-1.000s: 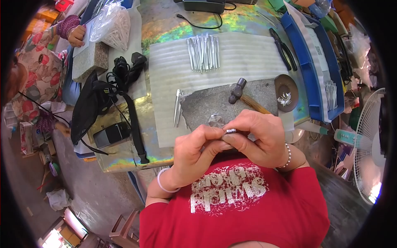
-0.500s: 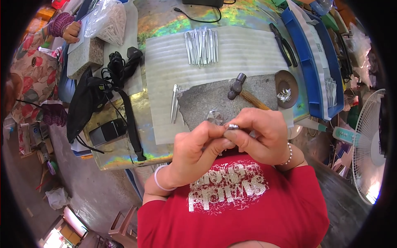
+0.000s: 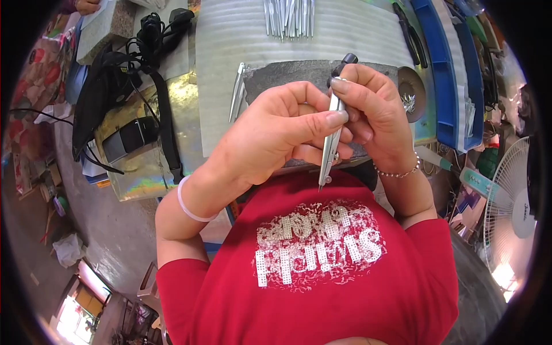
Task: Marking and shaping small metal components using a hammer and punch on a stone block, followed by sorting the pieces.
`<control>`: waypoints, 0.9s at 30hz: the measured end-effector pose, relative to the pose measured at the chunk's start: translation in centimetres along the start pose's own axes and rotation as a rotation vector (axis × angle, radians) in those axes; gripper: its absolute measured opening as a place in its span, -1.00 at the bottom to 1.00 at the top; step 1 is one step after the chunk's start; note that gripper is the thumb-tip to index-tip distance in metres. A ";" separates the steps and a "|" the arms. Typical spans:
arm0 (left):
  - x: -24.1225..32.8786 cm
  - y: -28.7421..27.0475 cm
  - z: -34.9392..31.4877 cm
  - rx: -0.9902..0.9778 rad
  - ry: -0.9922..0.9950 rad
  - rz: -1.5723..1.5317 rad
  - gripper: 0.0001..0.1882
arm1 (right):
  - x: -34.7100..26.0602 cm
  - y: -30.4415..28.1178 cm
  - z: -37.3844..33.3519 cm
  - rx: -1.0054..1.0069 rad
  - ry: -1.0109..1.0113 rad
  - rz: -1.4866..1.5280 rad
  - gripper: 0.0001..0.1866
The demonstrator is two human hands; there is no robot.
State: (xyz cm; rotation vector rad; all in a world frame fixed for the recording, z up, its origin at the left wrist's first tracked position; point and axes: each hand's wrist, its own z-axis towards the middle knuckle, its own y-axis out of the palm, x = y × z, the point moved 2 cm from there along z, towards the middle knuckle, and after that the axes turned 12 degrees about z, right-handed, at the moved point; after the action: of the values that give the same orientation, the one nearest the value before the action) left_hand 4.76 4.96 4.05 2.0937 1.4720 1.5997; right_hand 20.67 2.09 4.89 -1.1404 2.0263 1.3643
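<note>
A slim silver metal tool (image 3: 332,138) that looks like a drawing compass with its legs together is in my fingers, tilted, its thin point downward in front of the red shirt. My left hand (image 3: 282,123) is closed on it, the thumb pressed along its side. My right hand (image 3: 374,103) pinches its upper end. Behind my hands lies a flat grey stone slab (image 3: 276,77). On the slab is a hammer (image 3: 349,58), mostly hidden by my right hand. Similar slim silver pieces (image 3: 237,92) lie just left of the slab.
At the far side several silver pieces (image 3: 290,17) lie in a row. Black-handled pliers (image 3: 411,37), a round dish (image 3: 418,80) of small metal parts and a blue tray (image 3: 440,75) stand right. A black bag (image 3: 95,98) and cables are left; a fan (image 3: 514,215) stands right.
The silver tool, mostly hidden before, now shows lengthwise, pointing down. Both hands have risen in the picture and shifted their hold. The view has tipped, so the table sits higher.
</note>
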 end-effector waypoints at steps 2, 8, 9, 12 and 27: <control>0.1 0.2 0.0 -0.009 -0.026 -0.008 -0.84 | 0.1 0.0 -0.4 0.008 0.007 0.021 -0.83; 0.1 1.0 -0.4 -0.072 -0.104 -0.023 -0.85 | 0.8 -0.2 -2.0 0.034 -0.063 0.014 -0.83; 0.0 1.1 -0.5 -0.080 -0.127 -0.013 -0.86 | 1.0 -0.2 -2.3 0.047 -0.078 0.043 -0.84; 0.1 1.6 -0.7 -0.121 -0.138 -0.014 -0.85 | 1.5 -0.2 -3.1 0.060 -0.110 0.076 -0.85; -0.7 2.4 0.6 -0.179 -0.207 -0.015 -0.85 | 2.4 -1.6 -4.2 0.096 -0.203 0.236 -0.85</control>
State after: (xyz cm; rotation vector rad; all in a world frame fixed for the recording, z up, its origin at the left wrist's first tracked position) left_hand 6.74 3.46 4.80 2.0703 1.2276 1.4031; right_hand 20.96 -2.95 4.07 -0.7079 2.1008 1.4117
